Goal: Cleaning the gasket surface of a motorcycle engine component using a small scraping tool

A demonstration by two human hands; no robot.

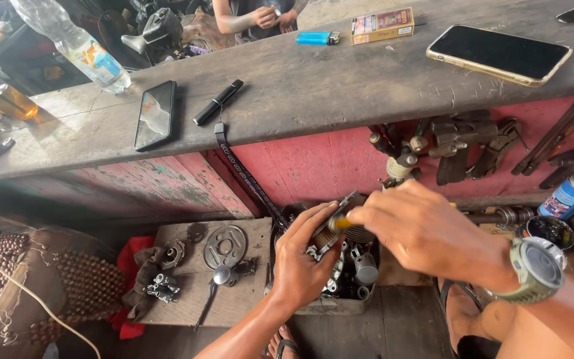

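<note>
Two hands over the parts tray (313,307): left hand (303,262) clamped round a small metal part (330,229), right hand (426,233) pinching a yellow-handled tool (340,223) against it, fingers curled tight.

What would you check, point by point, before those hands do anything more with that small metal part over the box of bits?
1. Left hand grips the metal part: ok.
2. Right hand pinches the yellow-tipped tool against the part: ok.
3. Part is over the parts box: ok.
4. Tool tip seated properly: cannot tell, fingers hide it.
5. Disc on the wooden board, apart from the hands: ok.
6. Wristwatch free of the work: ok.
</note>
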